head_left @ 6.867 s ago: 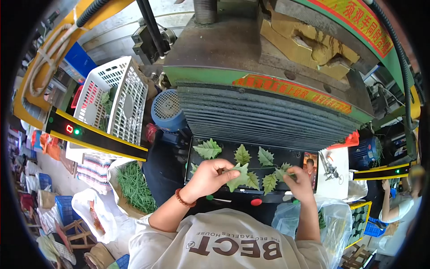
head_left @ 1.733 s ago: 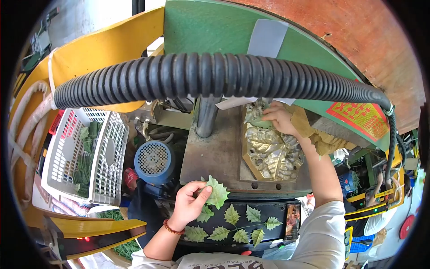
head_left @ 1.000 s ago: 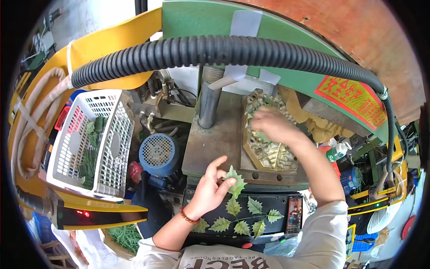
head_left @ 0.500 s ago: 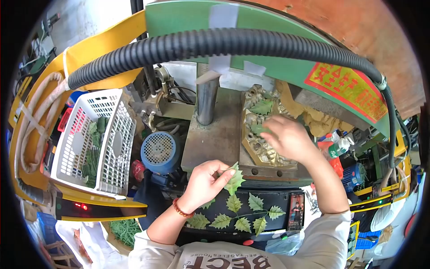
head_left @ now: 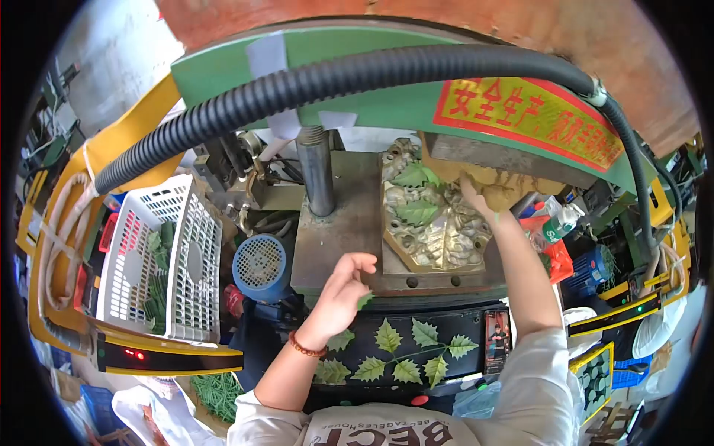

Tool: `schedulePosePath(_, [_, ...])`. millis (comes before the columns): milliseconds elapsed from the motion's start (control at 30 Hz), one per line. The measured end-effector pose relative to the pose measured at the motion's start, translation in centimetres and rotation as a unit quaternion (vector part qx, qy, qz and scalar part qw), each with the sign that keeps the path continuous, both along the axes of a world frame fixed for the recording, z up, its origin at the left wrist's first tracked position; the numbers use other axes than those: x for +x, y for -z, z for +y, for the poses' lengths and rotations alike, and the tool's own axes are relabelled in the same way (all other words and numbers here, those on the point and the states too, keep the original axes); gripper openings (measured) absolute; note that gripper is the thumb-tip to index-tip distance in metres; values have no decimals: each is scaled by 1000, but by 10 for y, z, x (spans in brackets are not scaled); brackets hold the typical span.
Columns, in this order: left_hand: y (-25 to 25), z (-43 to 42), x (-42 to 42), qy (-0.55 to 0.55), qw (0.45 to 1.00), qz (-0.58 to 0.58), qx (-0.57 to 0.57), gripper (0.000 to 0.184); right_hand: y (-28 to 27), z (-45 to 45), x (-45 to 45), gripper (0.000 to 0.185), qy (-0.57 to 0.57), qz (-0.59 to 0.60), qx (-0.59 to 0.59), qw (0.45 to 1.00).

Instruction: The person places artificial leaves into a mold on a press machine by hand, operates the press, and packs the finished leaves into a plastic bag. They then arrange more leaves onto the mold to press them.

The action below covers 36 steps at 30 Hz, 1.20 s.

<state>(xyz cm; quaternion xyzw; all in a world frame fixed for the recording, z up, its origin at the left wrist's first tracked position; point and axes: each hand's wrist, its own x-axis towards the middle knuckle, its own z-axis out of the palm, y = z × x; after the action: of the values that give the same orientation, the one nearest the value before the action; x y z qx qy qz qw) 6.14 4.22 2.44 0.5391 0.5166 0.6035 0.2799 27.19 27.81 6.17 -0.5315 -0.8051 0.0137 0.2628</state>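
Note:
My left hand [head_left: 346, 293] hovers over the front of the machine, fingers curled round a green leaf [head_left: 364, 300] that shows only at its edge. My right hand [head_left: 471, 195] reaches to the back right of the metal leaf mould [head_left: 445, 241], partly under the upper block; its fingers are mostly hidden. Two green leaves, one at the back [head_left: 415, 175] and one nearer [head_left: 416, 212], lie on the mould's left part. On the black surface [head_left: 476, 320] in front lies a stem with several toothed leaves [head_left: 387, 336], and more loose leaves [head_left: 332, 371] beside it.
A black corrugated hose [head_left: 335, 82] arches across the view. White basket [head_left: 195, 260] with green pieces stands left, beside a blue motor [head_left: 262, 266]. A steel column [head_left: 316, 175] rises left of the mould. A phone [head_left: 496, 340] lies front right. Part of another person [head_left: 653, 331] shows far right.
My right hand has moved toward the back right of the mould, uncovering two leaves laid on it. My left hand has turned, hiding most of its leaf. The view has shifted right.

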Motion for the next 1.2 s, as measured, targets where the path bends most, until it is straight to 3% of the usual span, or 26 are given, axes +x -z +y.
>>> schedulePosePath(67, [12,10,7,-12,996,-72,42,6,50,57,11,32,30,-89,298,950])
schedulePosePath(100, [10,10,5,-10,997,-68,44,6,42,54,10,32,34,-86,300,949])
schedulePosePath(233, [1,-11,-12,32,960,-250,-121,4,20,28,6,33,-124,-70,406,903])
schedulePosePath(300, [4,-11,-15,36,967,-217,-129,4,29,30,3,32,-18,-169,467,868])
schedulePosePath(333, [5,-8,-17,43,973,-187,-130,4,23,22,-1,32,-20,-165,467,868])
schedulePosePath(400, [6,-8,-21,50,981,-131,-133,5,8,-7,-4,22,-108,-22,211,971])
schedulePosePath(433, [5,-8,-23,40,981,-132,-135,5,-4,-29,-7,18,-152,50,72,985])
schedulePosePath(500, [3,-7,-19,83,975,-161,-126,4,-29,-70,-13,10,-226,175,-215,934])
schedulePosePath(567, [2,-9,-16,141,965,-182,-123,6,-49,-124,-29,11,-393,144,-256,872])
schedulePosePath(667, [1,-12,-13,134,949,-250,-138,7,-31,-151,-29,11,-456,81,-231,856])
schedulePosePath(733, [3,-14,-8,120,925,-330,-147,9,-24,-177,-22,8,-454,142,-79,876])
schedulePosePath(800, [13,-17,-5,98,938,-301,-141,9,-18,-198,-16,5,-438,118,38,891])
schedulePosePath(900, [25,-20,-15,42,976,-175,-125,9,-7,-209,-12,10,-437,71,-9,897])
schedulePosePath(967, [22,-15,-30,13,979,-180,-96,9,-35,-239,-9,10,-467,110,57,876])
schedulePosePath(1067, [19,-14,-51,-79,976,-200,-44,8,-24,-230,9,13,-450,114,32,885])
schedulePosePath(1133, [11,-17,-33,-12,995,-97,-6,8,-14,-193,1,16,-359,82,52,928])
schedulePosePath(1167, [3,-19,-26,-15,995,-98,-5,8,-8,-192,-2,16,-362,81,52,927])
schedulePosePath(1200, [-7,-19,-20,64,987,-136,-63,8,-5,-190,-7,16,-352,92,62,929])
